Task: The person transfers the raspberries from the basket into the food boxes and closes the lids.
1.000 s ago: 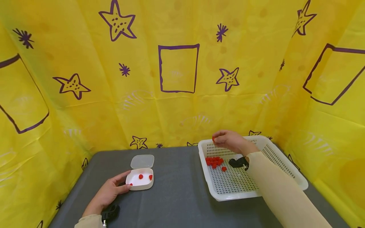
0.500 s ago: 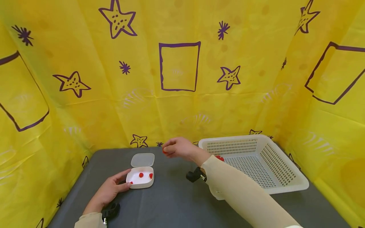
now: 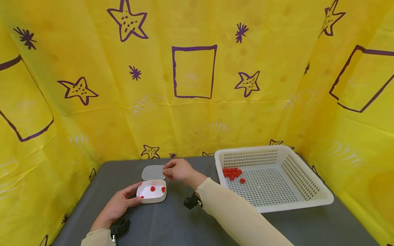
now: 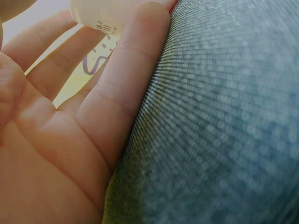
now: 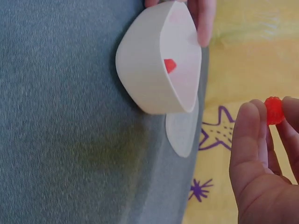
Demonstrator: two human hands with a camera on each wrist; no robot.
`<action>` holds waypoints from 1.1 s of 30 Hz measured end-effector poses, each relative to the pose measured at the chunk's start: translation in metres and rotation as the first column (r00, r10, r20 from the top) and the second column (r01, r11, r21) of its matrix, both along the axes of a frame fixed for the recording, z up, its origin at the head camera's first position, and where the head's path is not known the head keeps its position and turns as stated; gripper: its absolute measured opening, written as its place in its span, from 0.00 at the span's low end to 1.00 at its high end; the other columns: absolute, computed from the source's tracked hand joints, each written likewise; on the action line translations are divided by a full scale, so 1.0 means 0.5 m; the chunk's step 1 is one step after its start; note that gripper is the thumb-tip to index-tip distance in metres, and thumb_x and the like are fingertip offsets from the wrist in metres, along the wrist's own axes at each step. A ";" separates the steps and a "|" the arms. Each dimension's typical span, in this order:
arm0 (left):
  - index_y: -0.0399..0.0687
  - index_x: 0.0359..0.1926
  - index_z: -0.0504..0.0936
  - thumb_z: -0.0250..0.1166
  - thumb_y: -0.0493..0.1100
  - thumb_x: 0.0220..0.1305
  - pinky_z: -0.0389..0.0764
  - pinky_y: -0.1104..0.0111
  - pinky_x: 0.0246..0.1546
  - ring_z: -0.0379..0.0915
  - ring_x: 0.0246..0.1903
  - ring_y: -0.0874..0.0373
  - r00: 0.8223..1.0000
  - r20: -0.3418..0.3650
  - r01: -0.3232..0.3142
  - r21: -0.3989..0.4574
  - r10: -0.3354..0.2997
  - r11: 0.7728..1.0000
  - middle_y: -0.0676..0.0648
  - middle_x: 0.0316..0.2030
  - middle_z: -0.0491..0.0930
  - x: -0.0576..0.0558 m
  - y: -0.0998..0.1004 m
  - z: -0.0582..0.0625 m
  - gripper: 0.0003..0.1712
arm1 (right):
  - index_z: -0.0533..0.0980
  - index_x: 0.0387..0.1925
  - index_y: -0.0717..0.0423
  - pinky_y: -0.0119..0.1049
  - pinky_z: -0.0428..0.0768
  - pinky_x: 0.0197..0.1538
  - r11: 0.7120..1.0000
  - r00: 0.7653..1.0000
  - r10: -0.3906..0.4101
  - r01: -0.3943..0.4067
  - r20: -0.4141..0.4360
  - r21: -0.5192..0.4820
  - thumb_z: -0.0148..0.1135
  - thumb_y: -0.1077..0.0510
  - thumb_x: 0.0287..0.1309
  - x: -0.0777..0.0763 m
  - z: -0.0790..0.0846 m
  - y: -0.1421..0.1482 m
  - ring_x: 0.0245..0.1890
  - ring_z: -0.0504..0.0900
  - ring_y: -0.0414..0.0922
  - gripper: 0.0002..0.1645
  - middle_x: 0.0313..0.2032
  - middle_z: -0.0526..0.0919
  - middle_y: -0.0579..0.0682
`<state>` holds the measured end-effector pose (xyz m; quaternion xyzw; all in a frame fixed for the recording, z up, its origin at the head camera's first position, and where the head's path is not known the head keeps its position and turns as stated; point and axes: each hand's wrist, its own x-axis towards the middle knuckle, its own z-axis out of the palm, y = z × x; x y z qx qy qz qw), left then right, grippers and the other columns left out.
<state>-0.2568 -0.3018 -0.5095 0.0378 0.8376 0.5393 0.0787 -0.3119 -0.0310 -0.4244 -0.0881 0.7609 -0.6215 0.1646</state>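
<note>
The right hand (image 3: 181,172) pinches a red, raspberry-like piece (image 5: 274,110) between thumb and fingers, and from there the uncovered white box (image 3: 157,200) sits toward eight o'clock on the tabletop (image 3: 172,222), its long axis roughly nine to three. The left hand (image 3: 116,206) is nearer, gripping the box's nine-o'clock end.

Box (image 3: 155,200) left of basket (image 3: 295,206)
</note>
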 end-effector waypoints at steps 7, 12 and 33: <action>0.43 0.71 0.70 0.74 0.45 0.59 0.76 0.70 0.49 0.68 0.61 0.41 1.000 0.009 -0.003 0.009 0.003 1.000 0.35 0.61 0.74 -0.001 0.000 0.001 0.40 | 0.84 0.38 0.57 0.43 0.84 0.42 1.000 1.000 -0.008 0.008 0.011 -0.015 0.69 0.65 0.59 0.007 -0.003 -0.018 0.32 0.84 0.47 0.05 0.32 0.85 0.49; 0.44 0.71 0.69 0.73 0.45 0.60 0.77 0.63 0.52 0.68 0.61 0.41 1.000 0.024 -0.007 -0.001 0.007 1.000 0.35 0.62 0.73 0.000 0.001 -0.001 0.40 | 0.84 0.39 0.55 0.43 0.84 0.42 1.000 1.000 -0.009 0.009 0.015 0.009 0.69 0.65 0.59 0.009 0.000 -0.019 0.32 0.84 0.47 0.07 0.33 0.84 0.49; 0.44 0.71 0.69 0.74 0.44 0.59 0.76 0.62 0.53 0.67 0.62 0.39 1.000 0.015 -0.006 -0.016 0.006 1.000 0.34 0.64 0.71 0.004 0.000 0.000 0.40 | 0.74 0.60 0.65 0.44 0.82 0.49 0.989 0.999 0.036 -0.036 -0.008 -0.140 0.63 0.63 0.66 -0.040 0.121 0.155 0.50 0.82 0.56 0.22 0.56 0.78 0.63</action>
